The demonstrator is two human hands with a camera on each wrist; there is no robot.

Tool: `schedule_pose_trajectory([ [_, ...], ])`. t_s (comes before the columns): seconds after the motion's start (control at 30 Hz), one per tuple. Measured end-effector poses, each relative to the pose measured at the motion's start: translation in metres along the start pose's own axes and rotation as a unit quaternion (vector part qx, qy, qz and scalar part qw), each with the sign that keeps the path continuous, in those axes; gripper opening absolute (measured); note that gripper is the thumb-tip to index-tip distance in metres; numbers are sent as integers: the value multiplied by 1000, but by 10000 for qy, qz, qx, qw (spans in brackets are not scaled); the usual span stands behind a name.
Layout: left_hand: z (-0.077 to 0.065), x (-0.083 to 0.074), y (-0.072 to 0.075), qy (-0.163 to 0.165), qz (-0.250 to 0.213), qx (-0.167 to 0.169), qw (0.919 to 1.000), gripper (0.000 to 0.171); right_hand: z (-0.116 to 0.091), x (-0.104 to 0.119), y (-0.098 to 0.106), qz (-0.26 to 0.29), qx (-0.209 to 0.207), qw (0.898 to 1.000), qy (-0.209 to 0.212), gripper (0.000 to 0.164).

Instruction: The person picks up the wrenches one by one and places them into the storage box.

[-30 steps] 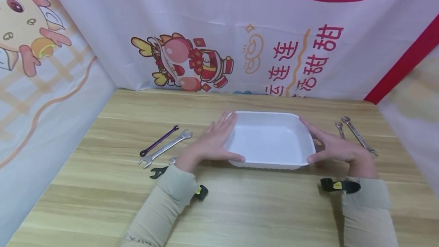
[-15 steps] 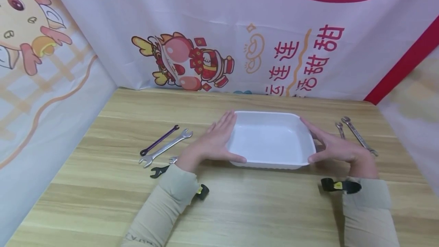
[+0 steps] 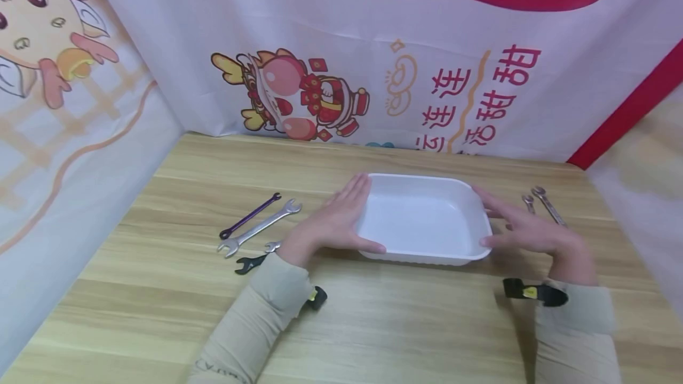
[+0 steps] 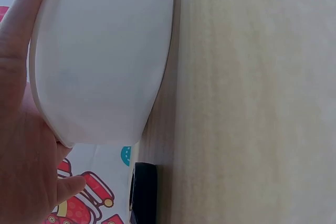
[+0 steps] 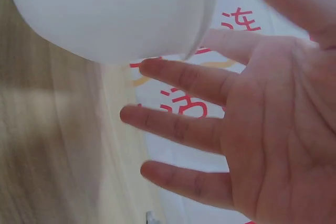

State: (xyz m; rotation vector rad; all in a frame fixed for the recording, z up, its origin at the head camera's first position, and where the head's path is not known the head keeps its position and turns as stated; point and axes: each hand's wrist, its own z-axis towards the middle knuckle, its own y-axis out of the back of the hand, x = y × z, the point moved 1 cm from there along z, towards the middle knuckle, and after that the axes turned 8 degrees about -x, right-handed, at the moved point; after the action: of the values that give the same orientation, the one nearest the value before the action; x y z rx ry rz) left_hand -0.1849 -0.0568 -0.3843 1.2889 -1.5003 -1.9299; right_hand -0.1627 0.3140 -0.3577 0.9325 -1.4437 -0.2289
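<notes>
A white rectangular plastic tray [image 3: 427,218], with nothing in it, stands on the wooden table. Along its left side lies my left hand [image 3: 337,223], fingers straight against the wall and thumb at the near rim corner. In the left wrist view the tray's outer wall [image 4: 102,61] is beside that palm. My right hand [image 3: 525,231] is at the tray's right side, thumb close to the near corner. The right wrist view shows its fingers [image 5: 181,129] straight and spread, with the palm apart from the tray; whether the thumb touches is unclear.
Left of the tray lie a purple wrench [image 3: 249,216], a larger silver open-end wrench [image 3: 260,228], a small silver wrench [image 3: 273,246] and a black wrench [image 3: 248,264], the latter two partly under the left arm. Two silver wrenches [image 3: 548,205] lie beyond the right hand. A printed curtain [image 3: 320,16] hangs behind.
My right hand has eased slightly to the right, away from the tray's side, and covers more of the wrenches there. The left hand and tray hold their place; the head view has shifted slightly.
</notes>
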Motion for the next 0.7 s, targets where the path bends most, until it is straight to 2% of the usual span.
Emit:
schedule_pose_trajectory([
  [0.23, -1, 0, 0, -7, 32, 4, 10000, 138, -1, -2, 15, -494, -434, 9974, -295, 77],
  [0.57, 0, 0, -2, -28, 66, -59, 10000, 137, -5, -16, 38, -1141, -1004, 9850, -819, 69],
  [0.7, 0, 1, -2, -45, 44, -70, 10000, 137, -5, -26, 48, -1395, -1410, 9781, -631, 56],
])
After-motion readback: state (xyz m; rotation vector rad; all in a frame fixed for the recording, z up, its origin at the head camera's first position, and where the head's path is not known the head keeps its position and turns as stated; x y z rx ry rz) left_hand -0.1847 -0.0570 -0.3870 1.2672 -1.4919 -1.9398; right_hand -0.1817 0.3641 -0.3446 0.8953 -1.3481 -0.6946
